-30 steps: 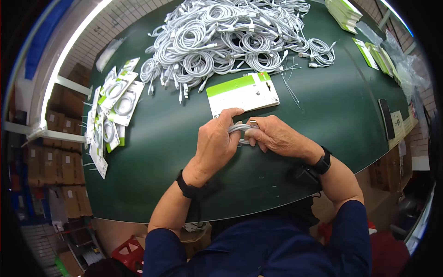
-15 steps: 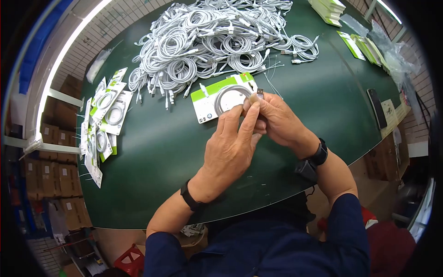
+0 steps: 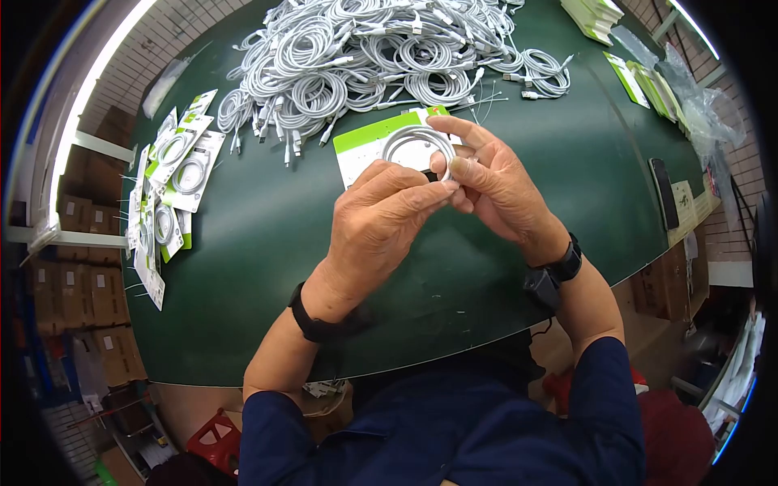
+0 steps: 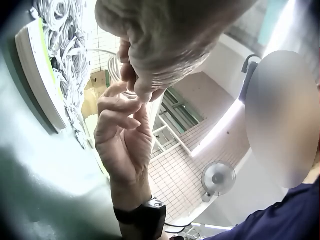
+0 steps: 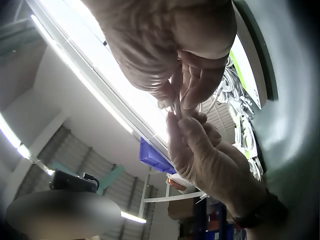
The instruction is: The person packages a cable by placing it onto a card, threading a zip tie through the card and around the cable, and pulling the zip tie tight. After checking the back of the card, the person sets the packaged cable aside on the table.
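Observation:
Both hands hold a coiled light grey cable [image 3: 418,136] in front of the chest. The left hand [image 3: 377,219] pinches its lower part with thumb and fingers. Thumb and fingers of the right hand [image 3: 506,190] grip the coil's right side, while the index finger extends over it. Behind the coil, a white and green card stack [image 3: 350,159] lies on the table. In the left wrist view the coil [image 4: 114,67] shows between the hands, and the right hand [image 4: 122,145] meets the left at the fingertips. The right wrist view shows the fingertips close together, the connector hidden.
A large heap of coiled cables [image 3: 324,61] covers the table's back. Carded cables [image 3: 166,186] lie at the left. At the right are more green and white cards [image 3: 648,85], plastic wrap [image 3: 689,97] and a phone [image 3: 664,194]. A few thin ties [image 3: 484,100] lie near the heap.
The coil has risen from low between the hands to in front of the cards. The left fingers have moved from the connector area to a pinch on the coil's lower part, and the right index finger has extended.

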Available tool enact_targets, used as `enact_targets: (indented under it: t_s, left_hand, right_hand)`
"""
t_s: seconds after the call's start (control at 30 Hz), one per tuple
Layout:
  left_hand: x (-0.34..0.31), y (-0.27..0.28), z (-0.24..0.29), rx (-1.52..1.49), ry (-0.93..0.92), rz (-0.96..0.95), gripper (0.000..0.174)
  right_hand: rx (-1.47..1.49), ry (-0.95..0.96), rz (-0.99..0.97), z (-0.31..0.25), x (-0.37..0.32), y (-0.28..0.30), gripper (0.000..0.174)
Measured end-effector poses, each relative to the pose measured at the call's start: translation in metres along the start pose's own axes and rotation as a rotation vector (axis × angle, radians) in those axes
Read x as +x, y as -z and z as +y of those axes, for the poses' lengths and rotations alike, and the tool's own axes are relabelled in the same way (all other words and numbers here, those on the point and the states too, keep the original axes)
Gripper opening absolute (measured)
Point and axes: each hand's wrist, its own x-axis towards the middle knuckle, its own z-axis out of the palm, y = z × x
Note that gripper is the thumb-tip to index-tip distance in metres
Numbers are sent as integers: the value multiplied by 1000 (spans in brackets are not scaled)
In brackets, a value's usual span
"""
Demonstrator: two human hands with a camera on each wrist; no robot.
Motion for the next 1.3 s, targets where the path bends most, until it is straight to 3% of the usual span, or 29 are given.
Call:
enact_targets:
  t_s: [0.1,0.2,0.3,0.43,0.53,0.63,0.83,1.03,1.3]
  left_hand:
    - [3,5,-5,-28,-31,15,33]
    - [2,9,-6,-42,28,24,29]
    - [3,18,-7,8,36,-32,28]
    - [4,23,-7,53,8,-68,27]
    - [7,24,-2,81,-25,-104,27]
    - [8,20,0,107,-48,-131,27]
    - [7,26,2,95,-56,-264,29]
    - [12,29,-3,26,-123,-287,33]
    - [18,23,-25,-66,-191,-292,30]
  right_hand:
    - [-20,57,-80,2,0,1,63]
    - [-306,162,-3,2,0,-5,80]
    - [-667,451,31,9,4,6,68]
    - [-805,576,-46,-3,4,7,59]
    - [-893,517,-161,-12,1,1,48]
    - [-972,587,-203,-8,5,2,39]
    - [-1076,309,-375,-22,2,15,33]
    - [-816,326,-293,-27,-6,12,31]
    - [-949,455,-192,-29,-7,16,21]
